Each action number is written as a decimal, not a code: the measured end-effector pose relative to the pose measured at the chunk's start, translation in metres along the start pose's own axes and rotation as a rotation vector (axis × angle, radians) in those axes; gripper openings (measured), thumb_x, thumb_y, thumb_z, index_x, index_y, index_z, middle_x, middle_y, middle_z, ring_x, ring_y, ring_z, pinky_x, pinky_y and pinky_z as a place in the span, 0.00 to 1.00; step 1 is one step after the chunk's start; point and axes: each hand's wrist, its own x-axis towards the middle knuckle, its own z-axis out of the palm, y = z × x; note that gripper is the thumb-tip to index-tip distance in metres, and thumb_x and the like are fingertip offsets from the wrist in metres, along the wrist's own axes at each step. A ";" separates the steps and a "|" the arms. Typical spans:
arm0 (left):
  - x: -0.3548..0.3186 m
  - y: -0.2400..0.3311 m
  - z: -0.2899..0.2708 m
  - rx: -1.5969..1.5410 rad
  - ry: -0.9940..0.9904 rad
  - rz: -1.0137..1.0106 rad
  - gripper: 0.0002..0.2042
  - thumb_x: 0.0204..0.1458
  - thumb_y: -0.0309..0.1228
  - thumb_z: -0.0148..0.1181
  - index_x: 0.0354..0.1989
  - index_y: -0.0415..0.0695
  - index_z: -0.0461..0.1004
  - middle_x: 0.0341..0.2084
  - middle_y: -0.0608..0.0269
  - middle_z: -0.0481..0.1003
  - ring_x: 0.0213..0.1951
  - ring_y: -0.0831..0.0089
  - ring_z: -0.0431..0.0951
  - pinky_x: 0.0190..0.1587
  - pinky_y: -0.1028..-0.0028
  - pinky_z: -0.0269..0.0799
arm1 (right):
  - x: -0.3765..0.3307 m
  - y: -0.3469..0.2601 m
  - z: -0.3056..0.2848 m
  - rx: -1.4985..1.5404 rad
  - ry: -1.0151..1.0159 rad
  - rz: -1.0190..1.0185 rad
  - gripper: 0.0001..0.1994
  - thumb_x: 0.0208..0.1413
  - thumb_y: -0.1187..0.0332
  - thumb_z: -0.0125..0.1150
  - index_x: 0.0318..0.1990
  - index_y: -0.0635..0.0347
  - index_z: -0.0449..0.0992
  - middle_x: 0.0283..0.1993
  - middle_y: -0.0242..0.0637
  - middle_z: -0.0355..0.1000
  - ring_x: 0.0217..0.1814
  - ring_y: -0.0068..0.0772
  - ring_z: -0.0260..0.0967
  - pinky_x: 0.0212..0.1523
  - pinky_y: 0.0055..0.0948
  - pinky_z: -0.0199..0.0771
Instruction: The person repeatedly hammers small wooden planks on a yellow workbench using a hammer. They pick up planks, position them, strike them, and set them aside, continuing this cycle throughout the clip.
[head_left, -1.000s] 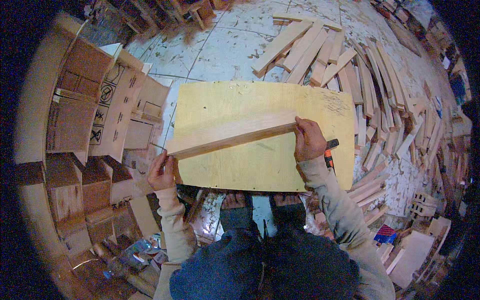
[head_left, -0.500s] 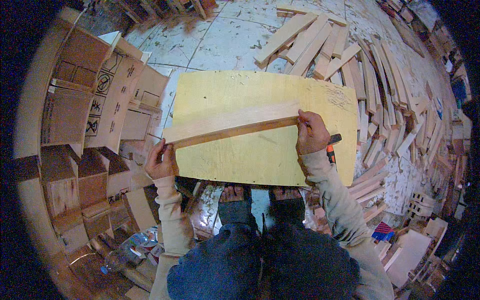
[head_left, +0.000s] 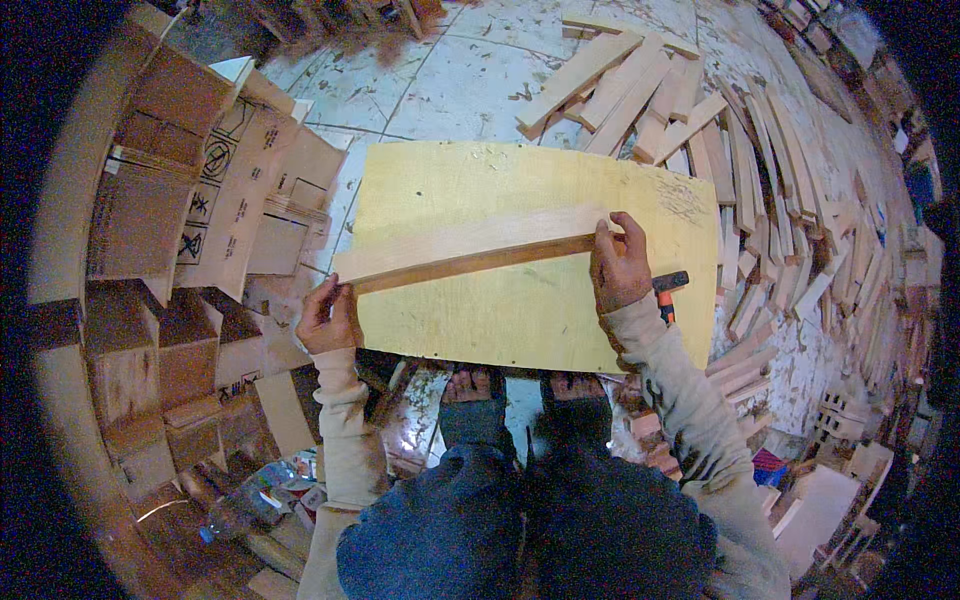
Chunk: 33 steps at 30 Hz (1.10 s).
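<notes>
A pale wooden board (head_left: 470, 240) lies slantwise over a yellow tabletop (head_left: 480, 320), its right end a little farther from me. At the board's left end, just past the table's left edge, my left hand (head_left: 330, 315) pinches it between thumb and fingers. My right hand (head_left: 622, 265) is curled at the other end, thumb against the wood and forefinger bent beyond it. Close beside my right wrist rests a hammer (head_left: 670, 282) with a black head and an orange and black handle, partly hidden by my sleeve.
Cut boards (head_left: 745, 170) lie heaped on the tiled floor at the far right. Cardboard boxes (head_left: 225, 200) stand along the left side. A plastic bottle (head_left: 225, 515) and scraps lie at lower left. My feet are at the table's near edge.
My right hand's fingers have loosened and risen slightly at the board's end. The board stays almost where it was, and the view has shifted slightly.
</notes>
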 end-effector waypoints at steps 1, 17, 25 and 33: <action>0.000 -0.003 0.000 -0.012 0.005 -0.041 0.12 0.49 0.17 0.62 0.43 0.36 0.78 0.36 0.58 0.77 0.37 0.73 0.77 0.42 0.75 0.74 | 0.002 0.001 -0.002 -0.041 0.000 -0.041 0.18 0.46 0.80 0.61 0.48 0.61 0.75 0.44 0.49 0.72 0.41 0.44 0.73 0.36 0.34 0.74; -0.010 0.059 -0.103 0.582 0.060 0.129 0.11 0.54 0.26 0.58 0.44 0.38 0.77 0.37 0.50 0.79 0.38 0.61 0.80 0.43 0.68 0.75 | 0.014 0.005 -0.020 -0.081 -0.107 -0.242 0.17 0.44 0.74 0.60 0.46 0.63 0.76 0.43 0.45 0.74 0.35 0.37 0.72 0.28 0.31 0.71; -0.067 -0.038 -0.173 0.900 -0.793 -0.103 0.09 0.49 0.27 0.57 0.39 0.42 0.77 0.32 0.48 0.78 0.37 0.48 0.78 0.41 0.57 0.73 | 0.011 0.008 -0.016 -0.098 -0.145 -0.245 0.19 0.44 0.73 0.58 0.47 0.63 0.74 0.45 0.45 0.72 0.38 0.38 0.72 0.29 0.32 0.73; -0.074 -0.016 -0.147 0.696 -0.655 -0.249 0.10 0.46 0.25 0.58 0.39 0.43 0.77 0.33 0.48 0.76 0.36 0.49 0.77 0.40 0.58 0.73 | 0.007 0.009 -0.014 -0.084 -0.117 -0.220 0.19 0.45 0.73 0.56 0.48 0.63 0.73 0.42 0.43 0.71 0.37 0.38 0.71 0.28 0.32 0.73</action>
